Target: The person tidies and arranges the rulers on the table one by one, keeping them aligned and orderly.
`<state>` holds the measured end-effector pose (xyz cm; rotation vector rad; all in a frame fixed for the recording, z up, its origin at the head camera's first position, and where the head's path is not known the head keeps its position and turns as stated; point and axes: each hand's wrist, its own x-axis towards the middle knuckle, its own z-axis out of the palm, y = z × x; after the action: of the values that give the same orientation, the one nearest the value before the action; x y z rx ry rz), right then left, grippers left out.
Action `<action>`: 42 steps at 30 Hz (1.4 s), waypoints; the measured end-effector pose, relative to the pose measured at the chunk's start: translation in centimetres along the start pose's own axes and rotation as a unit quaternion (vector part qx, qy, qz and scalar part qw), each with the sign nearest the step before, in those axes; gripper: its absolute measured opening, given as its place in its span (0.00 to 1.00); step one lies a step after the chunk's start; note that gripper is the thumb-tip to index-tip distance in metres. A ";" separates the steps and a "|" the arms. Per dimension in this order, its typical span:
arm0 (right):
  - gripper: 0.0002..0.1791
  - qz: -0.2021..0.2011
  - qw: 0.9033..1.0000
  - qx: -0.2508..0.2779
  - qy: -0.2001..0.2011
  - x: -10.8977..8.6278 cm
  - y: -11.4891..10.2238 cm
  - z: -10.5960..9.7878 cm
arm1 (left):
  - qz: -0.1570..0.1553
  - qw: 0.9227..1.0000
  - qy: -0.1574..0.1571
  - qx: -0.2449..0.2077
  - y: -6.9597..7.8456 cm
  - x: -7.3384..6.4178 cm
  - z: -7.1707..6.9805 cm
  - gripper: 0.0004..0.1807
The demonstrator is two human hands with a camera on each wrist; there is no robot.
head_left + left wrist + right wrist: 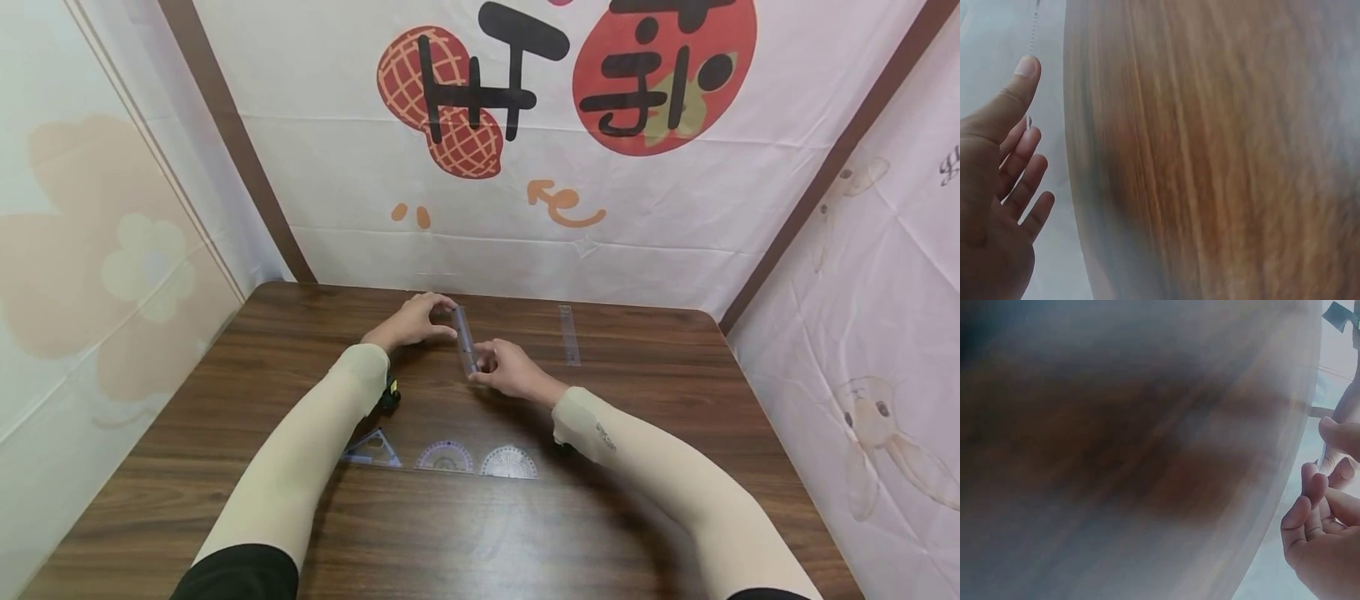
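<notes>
A clear plastic ruler (pixel 465 340) is held slanted between two hands near the far side of the table. At its far end are the thumb and a fingertip of my left hand (pixel 414 320); the other fingers extend loosely. My right hand (pixel 513 370) pinches the near end between thumb and fingers. In the left wrist view, the ruler (pixel 1034 31) appears edge-on above the left hand's thumb (pixel 1013 94). Part of it is hidden by the right hand's fingers (pixel 1313 484) in the right wrist view.
A second clear ruler (pixel 569 335) lies at the back right of the brown wooden table (pixel 420 542). In front are a set square (pixel 375 450), partly behind the left sleeve, and two protractors (pixel 445 457), (pixel 510 462) in a row. A printed cloth (pixel 337 183) hangs behind the table.
</notes>
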<state>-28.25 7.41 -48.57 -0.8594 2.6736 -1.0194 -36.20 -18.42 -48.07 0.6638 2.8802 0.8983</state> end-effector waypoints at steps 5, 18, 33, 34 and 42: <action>0.34 -0.014 1.000 -0.008 0.005 -1.2 0.3 -0.5 | 0.016 1.000 -0.005 0.000 0.9 -0.1 0.5 0.34; 0.34 -0.037 0.999 -0.015 0.024 -5.2 1.1 -1.6 | 0.060 0.998 -0.015 0.004 3.6 -0.1 2.2 0.34; 0.33 -0.045 0.997 -0.040 0.050 -9.8 1.6 -3.2 | 0.098 0.994 -0.027 0.032 8.2 -0.2 3.6 0.35; 0.33 -0.047 0.997 -0.041 0.054 -10.0 1.6 -3.3 | 0.100 0.994 -0.027 0.034 8.5 -0.1 3.7 0.35; 0.32 -0.056 0.995 -0.051 0.062 -12.2 2.4 -3.4 | 0.119 0.990 -0.047 0.054 10.0 -0.3 5.0 0.36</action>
<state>-20.45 17.65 -48.28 -1.0081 2.8306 -0.9987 -31.25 -8.54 -46.71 1.0494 2.8228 0.7146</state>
